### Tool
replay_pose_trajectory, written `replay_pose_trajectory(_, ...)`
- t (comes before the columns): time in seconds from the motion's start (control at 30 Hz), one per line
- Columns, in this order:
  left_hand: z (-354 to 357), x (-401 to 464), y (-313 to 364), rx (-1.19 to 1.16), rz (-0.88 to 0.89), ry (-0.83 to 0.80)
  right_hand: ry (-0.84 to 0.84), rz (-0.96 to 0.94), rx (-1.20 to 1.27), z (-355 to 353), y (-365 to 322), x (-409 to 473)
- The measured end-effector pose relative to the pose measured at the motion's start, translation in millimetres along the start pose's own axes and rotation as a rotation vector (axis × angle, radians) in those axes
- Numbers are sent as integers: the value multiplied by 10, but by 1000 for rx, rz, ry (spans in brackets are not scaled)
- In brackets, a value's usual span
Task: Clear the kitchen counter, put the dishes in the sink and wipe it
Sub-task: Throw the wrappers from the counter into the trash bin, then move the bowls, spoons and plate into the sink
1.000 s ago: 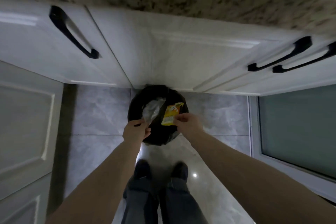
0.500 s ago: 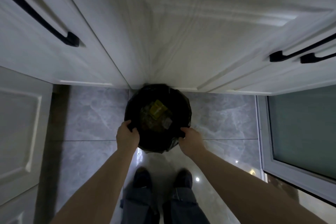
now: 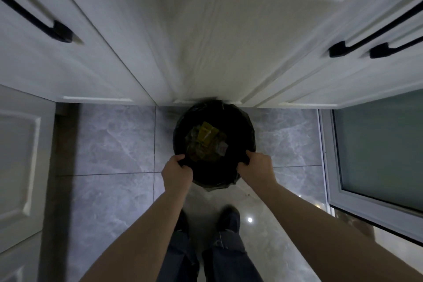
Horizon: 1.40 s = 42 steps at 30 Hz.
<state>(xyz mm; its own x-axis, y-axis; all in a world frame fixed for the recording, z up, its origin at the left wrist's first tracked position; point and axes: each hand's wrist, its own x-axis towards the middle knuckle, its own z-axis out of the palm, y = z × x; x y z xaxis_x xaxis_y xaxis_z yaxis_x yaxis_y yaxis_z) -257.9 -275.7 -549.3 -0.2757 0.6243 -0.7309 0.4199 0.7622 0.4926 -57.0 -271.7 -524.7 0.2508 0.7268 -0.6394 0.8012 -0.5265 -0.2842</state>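
Bin with black liner, frame centre, below white cabinet doors.
Left hand and right hand each clenched on the liner's near rim (yellow wrapper inside).

A round bin lined with a black bag stands upright on the grey tiled floor against the white cabinets, holding a yellow wrapper and other crumpled litter at its bottom.
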Motion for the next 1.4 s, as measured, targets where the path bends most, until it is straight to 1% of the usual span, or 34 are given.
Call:
replay_pose_trajectory(0.1, 146, -64, 47, -25, -5, -86, 21, 50, 42, -103, 165, 1)
replay_pose_trajectory(0.23, 221, -117, 183, 11, -2, -207, -50, 86, 96, -264, 231, -127)
replay_pose_trajectory(0.3, 184, -207, 251, 31, 2, -190, -56, 75, 116, -283, 195, -231)
replay_pose_trajectory(0.37, 77, -364, 343, 37, 33, -111, -37, 76, 169, -353, 93, -380)
replay_pose_trajectory(0.43, -88, -561, 487, -11, 86, -51, -9, 107, 266, -502, -70, -549)
replay_pose_trajectory(0.57, -475, -961, 914, -173, 93, -73, -5, 237, 583, -818, -474, -858)
replay_pose_trajectory(0.63, -711, -1202, 1191, -175, 132, -102, -10, 246, 698, -1091, -751, -1088)
replay_pose_trajectory(0.73, -1062, -1583, 1682, -104, 212, -176, -9, 208, 781, -1541, -1133, -1413)
replay_pose_trajectory(0.8, -1322, -1827, 1996, -62, 260, -190, -6, 200, 855, -1887, -1346, -1647)
replay_pose_trajectory(0.9, -1701, -2208, 2411, -86, 322, -184, 23, 148, 891, -2389, -1622, -1987)
replay_pose_trajectory(0.93, -2000, -2546, 2697, -90, 368, -167, 50, 110, 908, -2777, -1794, -2275)
replay_pose_trajectory(1.0, -2264, -2850, 2877, -131, 393, -149, 61, 47, 914, -3119, -1950, -2562)
replay_pose_trajectory(1.1, -2354, -2946, 2985, -156, 362, -147, 85, -43, 800, -3392, -2040, -2623)
replay_pose_trajectory(1.17, -2389, -3040, 3024, -161, 339, -156, 49, -79, 755, -3546, -2096, -2667)
replay_pose_trajectory(1.23, -2515, -3299, 3124, -192, 367, -168, 36, -121, 768, -3834, -2169, -2908)
replay_pose_trajectory(1.4, -2651, -3554, 3393, -190, 467, -175, 104, -228, 791, -4324, -2251, -3143)
